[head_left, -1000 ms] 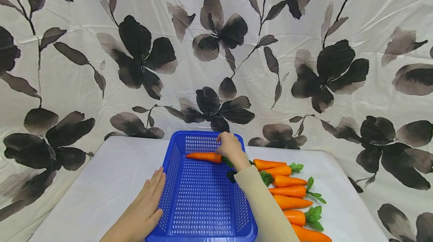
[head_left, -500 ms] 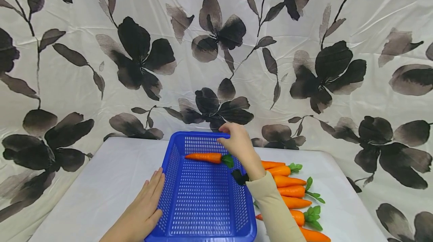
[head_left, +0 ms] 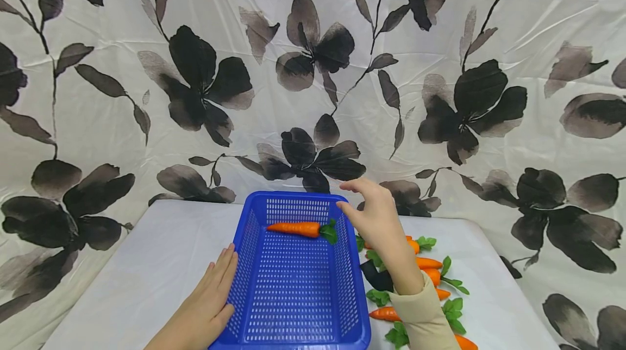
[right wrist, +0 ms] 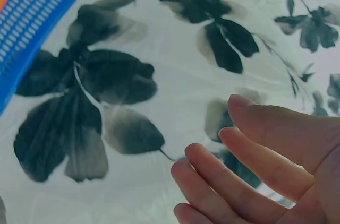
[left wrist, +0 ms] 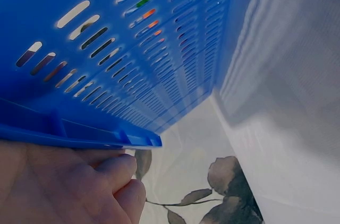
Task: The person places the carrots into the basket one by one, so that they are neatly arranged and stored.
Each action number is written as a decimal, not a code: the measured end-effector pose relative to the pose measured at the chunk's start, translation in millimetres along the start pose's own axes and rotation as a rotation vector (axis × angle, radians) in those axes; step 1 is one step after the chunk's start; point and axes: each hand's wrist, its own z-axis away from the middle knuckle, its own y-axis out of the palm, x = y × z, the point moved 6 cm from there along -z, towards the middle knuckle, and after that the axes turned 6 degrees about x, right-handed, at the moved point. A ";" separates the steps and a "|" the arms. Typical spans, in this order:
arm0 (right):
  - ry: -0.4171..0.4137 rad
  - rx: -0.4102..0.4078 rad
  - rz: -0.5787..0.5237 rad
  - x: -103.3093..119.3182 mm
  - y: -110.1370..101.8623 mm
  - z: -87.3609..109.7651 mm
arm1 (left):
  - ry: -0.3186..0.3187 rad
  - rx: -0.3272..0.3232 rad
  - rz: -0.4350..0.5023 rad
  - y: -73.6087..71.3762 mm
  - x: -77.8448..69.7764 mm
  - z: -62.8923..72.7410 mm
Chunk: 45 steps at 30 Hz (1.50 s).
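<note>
A single orange carrot (head_left: pixel 295 229) with green leaves lies across the far end of the blue plastic basket (head_left: pixel 362 333), its tip to the left. My left hand (head_left: pixel 207 290) rests flat-fingered against the basket's left rim; the left wrist view shows that hand (left wrist: pixel 79 187) under the rim's edge. Over the basket's far right corner, my right hand (head_left: pixel 376 214) hovers with thumb and fingers spread and nothing between them. The right wrist view shows the same hand (right wrist: pixel 260 165) with its fingers apart. Beneath the right forearm, a row of carrots (head_left: pixel 383 314) lies partly hidden.
The basket stands on a white-covered table (head_left: pixel 122 274). Behind it hangs a pale cloth (head_left: pixel 371 116) printed with dark flowers. Several carrots with green leaves (head_left: pixel 453 311) lie along the basket's right side. A black strap or band (head_left: pixel 376 275) is at the right wrist.
My right hand has left the carrot in the basket and moved right, out past the far right rim, with its fingers spreading. The left hand stays where it was.
</note>
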 end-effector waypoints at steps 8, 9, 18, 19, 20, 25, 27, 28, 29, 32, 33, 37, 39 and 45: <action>-0.067 -0.075 0.018 -5.8 -33.8 29.5 | -0.003 -0.004 0.000 -0.5 0.1 -0.2; -0.075 -0.082 0.022 -7.8 -38.1 33.4 | -0.003 -0.004 0.001 -0.6 0.0 -0.2; -0.098 -0.101 0.061 -33.9 -74.6 71.3 | 0.004 -0.007 0.015 0.2 -0.5 0.3; -0.103 -0.101 0.061 -37.0 -78.2 75.9 | 0.005 -0.007 0.015 0.2 -0.6 0.4; -0.110 -0.104 0.059 -40.2 -81.4 80.7 | 0.005 -0.008 0.015 0.1 -0.7 0.4; -0.164 -0.081 0.023 -60.9 -92.6 102.9 | -0.005 0.001 0.024 0.2 0.2 0.2; -0.167 -0.044 -0.005 -72.8 -94.1 111.3 | -0.016 0.011 0.024 0.7 1.1 -0.1; -0.158 -0.024 -0.010 -79.4 -94.4 115.8 | -0.018 0.012 0.023 0.8 1.1 -0.2; -0.146 -0.005 -0.015 -86.5 -94.3 120.6 | -0.019 0.010 0.018 0.8 1.0 -0.1; -0.085 0.031 -0.045 -108.4 -92.9 136.5 | -0.013 0.003 0.006 0.5 0.4 -0.2; -0.065 0.043 -0.050 -115.7 -91.8 142.5 | -0.009 -0.002 0.001 0.2 -0.1 -0.4; -0.003 0.110 -0.108 -145.0 -84.7 166.1 | 0.009 -0.019 -0.014 -0.4 -0.8 -0.5; 0.028 0.163 -0.147 -161.3 -79.0 177.4 | 0.006 -0.016 -0.015 -0.4 -0.6 -0.3; 0.168 0.363 -0.321 -215.5 -57.0 208.4 | -0.001 -0.010 -0.008 -0.8 -0.2 1.0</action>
